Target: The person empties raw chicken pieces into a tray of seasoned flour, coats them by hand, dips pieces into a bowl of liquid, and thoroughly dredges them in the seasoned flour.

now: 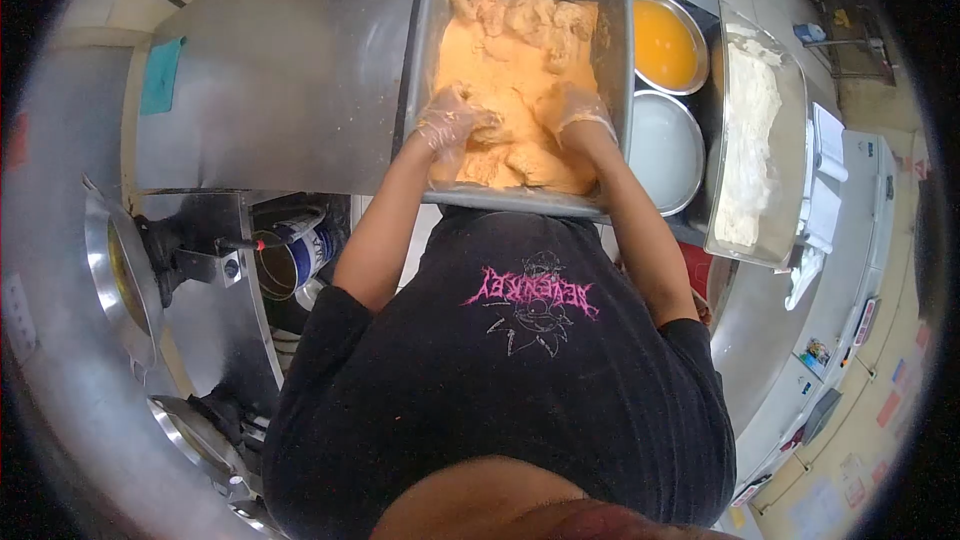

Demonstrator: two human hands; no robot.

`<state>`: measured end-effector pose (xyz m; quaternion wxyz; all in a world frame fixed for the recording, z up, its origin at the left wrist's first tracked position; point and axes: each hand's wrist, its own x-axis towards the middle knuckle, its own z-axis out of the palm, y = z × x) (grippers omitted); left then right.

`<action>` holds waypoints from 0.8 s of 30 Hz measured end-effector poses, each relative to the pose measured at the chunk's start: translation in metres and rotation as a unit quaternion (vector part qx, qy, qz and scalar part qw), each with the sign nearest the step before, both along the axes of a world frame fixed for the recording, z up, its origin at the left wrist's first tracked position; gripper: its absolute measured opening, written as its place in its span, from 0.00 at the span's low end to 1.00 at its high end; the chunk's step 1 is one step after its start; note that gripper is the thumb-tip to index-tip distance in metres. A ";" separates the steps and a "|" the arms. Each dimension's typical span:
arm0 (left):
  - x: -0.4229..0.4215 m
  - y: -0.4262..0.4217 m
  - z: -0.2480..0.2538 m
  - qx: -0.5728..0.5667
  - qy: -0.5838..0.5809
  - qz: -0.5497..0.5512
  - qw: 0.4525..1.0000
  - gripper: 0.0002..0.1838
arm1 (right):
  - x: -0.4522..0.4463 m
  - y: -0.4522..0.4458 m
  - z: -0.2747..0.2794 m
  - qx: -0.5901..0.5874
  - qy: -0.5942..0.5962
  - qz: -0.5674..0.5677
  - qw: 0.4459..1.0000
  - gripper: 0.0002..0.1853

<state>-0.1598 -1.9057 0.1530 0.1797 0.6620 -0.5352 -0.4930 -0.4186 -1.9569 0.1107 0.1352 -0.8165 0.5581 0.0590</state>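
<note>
A deep grey tub [520, 202] holds loose orange breading [515, 75]. Lumpy coated pieces, apparently chicken [535, 18], are heaped at its far end. Both hands wear clear plastic gloves and are inside the tub. On the left side, my left hand [448, 122] is closed round a coated chicken piece [487, 126], its fingers dusted with breading. Near the right wall, my right hand [578, 112] reaches into the breading; its fingertips are hidden, so what they touch cannot be made out. Another coated piece [532, 166] lies half buried between the hands, closer to my body.
Right of the tub stand a bowl of orange-yellow liquid [664, 43], a bowl of pale liquid [662, 152] and a long metal tray of white flour [750, 145]. A green cloth [161, 77] lies on the steel counter [285, 70]. Pans [120, 265] sit at the left.
</note>
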 end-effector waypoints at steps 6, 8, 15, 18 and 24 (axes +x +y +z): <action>-0.002 0.010 0.026 0.104 -0.182 -0.215 0.954 0.42 | -0.001 0.000 0.038 0.097 0.090 0.224 0.966 0.15; -0.003 0.016 0.025 0.120 -0.210 -0.242 0.940 0.42 | 0.009 -0.002 0.041 0.146 0.089 0.113 0.979 0.14; -0.002 0.026 0.005 0.064 -0.238 -0.137 0.959 0.38 | 0.006 0.013 0.071 0.024 -0.187 -0.080 0.979 0.16; 0.007 0.040 0.002 -0.160 -0.362 -0.339 0.854 0.26 | -0.018 0.010 0.070 0.060 -0.040 0.061 0.996 0.15; -0.003 -0.009 0.084 0.064 -0.120 -0.065 0.989 0.33 | -0.024 0.012 0.148 -0.008 -0.194 -0.086 0.977 0.12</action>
